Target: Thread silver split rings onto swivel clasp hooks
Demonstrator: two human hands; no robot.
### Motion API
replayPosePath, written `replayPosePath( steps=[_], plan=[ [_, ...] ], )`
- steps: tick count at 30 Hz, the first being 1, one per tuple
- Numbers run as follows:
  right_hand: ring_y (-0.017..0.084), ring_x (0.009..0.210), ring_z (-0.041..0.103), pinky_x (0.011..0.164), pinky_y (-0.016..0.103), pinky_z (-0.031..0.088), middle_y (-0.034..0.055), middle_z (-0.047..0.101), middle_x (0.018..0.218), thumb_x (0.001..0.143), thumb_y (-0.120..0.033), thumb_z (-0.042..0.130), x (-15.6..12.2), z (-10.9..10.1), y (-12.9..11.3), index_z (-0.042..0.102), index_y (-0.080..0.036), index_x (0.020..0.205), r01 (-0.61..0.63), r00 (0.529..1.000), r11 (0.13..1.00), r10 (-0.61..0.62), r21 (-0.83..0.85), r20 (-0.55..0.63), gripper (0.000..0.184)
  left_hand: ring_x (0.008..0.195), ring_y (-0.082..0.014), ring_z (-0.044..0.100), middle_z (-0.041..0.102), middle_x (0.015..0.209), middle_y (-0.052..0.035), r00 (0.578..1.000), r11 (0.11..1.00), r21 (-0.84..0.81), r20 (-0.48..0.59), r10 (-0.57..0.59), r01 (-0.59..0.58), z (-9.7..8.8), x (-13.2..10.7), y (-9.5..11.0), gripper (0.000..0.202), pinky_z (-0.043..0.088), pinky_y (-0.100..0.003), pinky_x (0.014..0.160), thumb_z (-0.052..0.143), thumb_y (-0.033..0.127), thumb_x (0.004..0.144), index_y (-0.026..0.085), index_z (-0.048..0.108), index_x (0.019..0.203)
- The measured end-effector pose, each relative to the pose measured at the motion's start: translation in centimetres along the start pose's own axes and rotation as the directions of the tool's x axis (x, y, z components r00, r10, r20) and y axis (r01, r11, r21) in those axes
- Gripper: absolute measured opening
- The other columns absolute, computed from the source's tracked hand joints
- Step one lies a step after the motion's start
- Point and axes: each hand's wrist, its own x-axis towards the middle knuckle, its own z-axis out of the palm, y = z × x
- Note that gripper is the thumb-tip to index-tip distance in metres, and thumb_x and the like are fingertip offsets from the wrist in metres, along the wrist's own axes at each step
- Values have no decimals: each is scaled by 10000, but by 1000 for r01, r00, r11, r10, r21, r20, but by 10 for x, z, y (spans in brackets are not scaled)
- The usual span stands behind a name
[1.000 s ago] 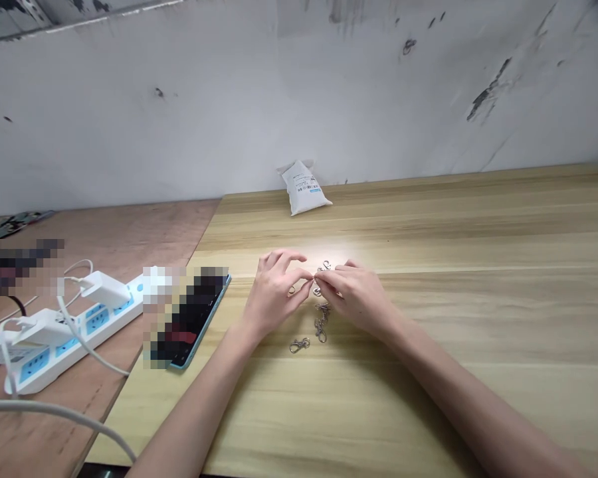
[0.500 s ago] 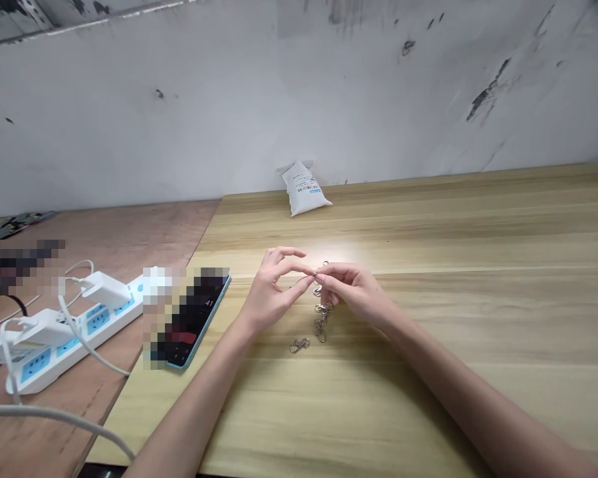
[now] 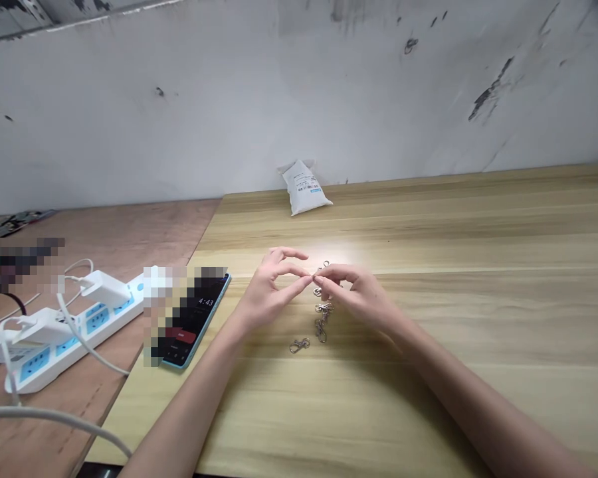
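Observation:
My left hand (image 3: 274, 289) and my right hand (image 3: 353, 289) meet above the table, thumb and forefinger of each pinched together at one spot. Whatever sits between the fingertips is tiny and mostly hidden. Beneath and beside my right fingers lies a loose line of small silver metal swivel clasps (image 3: 321, 330), partly covered by that hand. One separate lobster clasp (image 3: 299, 345) rests on the wood nearer to me, below the gap between my hands. A small metal ring (image 3: 326, 264) shows just beyond my right forefinger.
A white labelled packet (image 3: 306, 189) stands at the back by the wall. Left of my left arm lies a phone (image 3: 194, 325) with its screen lit. Farther left, a white power strip (image 3: 87, 328) holds plugged chargers, with cables (image 3: 54, 415) trailing to the table edge.
Both hands stay pinched together; the meeting fingertips have shifted very slightly to the left. The clasps on the table have not moved.

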Motion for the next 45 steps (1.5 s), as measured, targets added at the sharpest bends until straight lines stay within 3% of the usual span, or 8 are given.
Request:
replayPosePath(
  steps=[4,11,14,19,23,29,38,45],
  plan=[
    [119,556,552,560,258,444,34,681,687,883,-469,607,1,-9,-3,703,-163,906,-195,969,894,112,404,220,321,1149,-239,572,653,1126,-84,1000,989,-145,-16,17,-19,-2,1,1,97,469,-462,981,649,279,873,236,729,839],
    [121,555,579,550,248,459,20,672,639,889,-425,613,-1,-1,-6,685,-164,901,-289,926,784,83,550,368,271,1170,-238,570,640,1141,-81,998,948,-316,-56,26,-42,3,1,1,120,476,-460,996,666,321,863,243,715,787],
    [102,490,527,530,242,436,0,645,598,903,-429,585,-1,6,-8,687,-165,864,-277,919,849,97,450,382,285,1169,-229,565,642,1159,-73,998,959,-278,-24,51,-56,2,1,4,104,466,-447,998,649,283,876,237,702,799],
    [119,537,497,531,254,387,2,601,614,914,-399,563,1,4,-4,704,-179,806,-56,998,997,54,62,29,282,1096,-221,545,656,1123,-55,995,984,150,46,88,-94,-4,0,-3,85,451,-421,954,616,209,877,218,681,823],
    [140,619,529,593,275,402,40,679,765,921,-331,556,5,-5,9,714,-181,860,62,994,980,-79,-191,-79,226,979,-217,567,682,1014,-39,975,918,369,212,66,-142,-8,-1,-18,89,459,-399,887,616,167,844,204,666,781],
    [136,605,524,585,263,399,49,639,767,916,-291,549,5,-13,13,724,-177,845,93,995,903,-101,-419,2,220,863,-204,589,679,830,-23,957,901,414,289,3,-128,-7,-3,-26,112,465,-349,798,603,142,811,202,650,729],
    [137,630,574,538,254,334,26,663,784,960,-249,483,-34,6,12,705,-212,894,194,977,688,-200,-699,74,235,919,-191,586,647,984,-29,930,932,351,364,-46,-91,-12,-6,-18,130,462,-309,804,562,195,862,226,684,893],
    [130,629,585,544,253,375,32,644,836,956,-253,487,-49,6,10,691,-217,928,164,986,722,-122,-672,110,209,870,-174,593,636,936,-28,928,946,321,363,-81,-42,-14,-6,-18,136,460,-276,756,573,182,873,218,698,836]
  ],
)
